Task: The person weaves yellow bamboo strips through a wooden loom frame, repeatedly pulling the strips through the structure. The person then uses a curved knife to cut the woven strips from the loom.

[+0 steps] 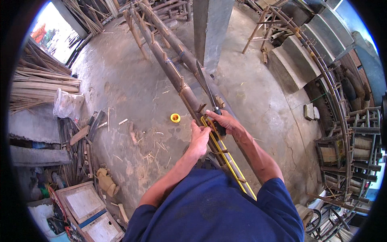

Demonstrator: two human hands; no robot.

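My right hand (226,121) is closed round the black handle of a long, narrow, slightly curved blade (207,88); whether it is a saw or a knife I cannot tell. The blade points away from me, over a pair of bamboo poles (177,74) joined by short rungs. Beside it, my left hand (199,139) has its fingers pinched at the near end of a yellow strap (229,163). This strap runs in two strands along the poles toward my body. A yellow ring-shaped roll (175,118) lies on the floor left of the poles.
A concrete pillar (209,36) stands just beyond the poles. Bundled bamboo strips (44,86) and a wooden cabinet (86,211) line the left. Concrete slabs (294,62) and bamboo racks (342,157) fill the right. Scraps litter the concrete floor (125,97).
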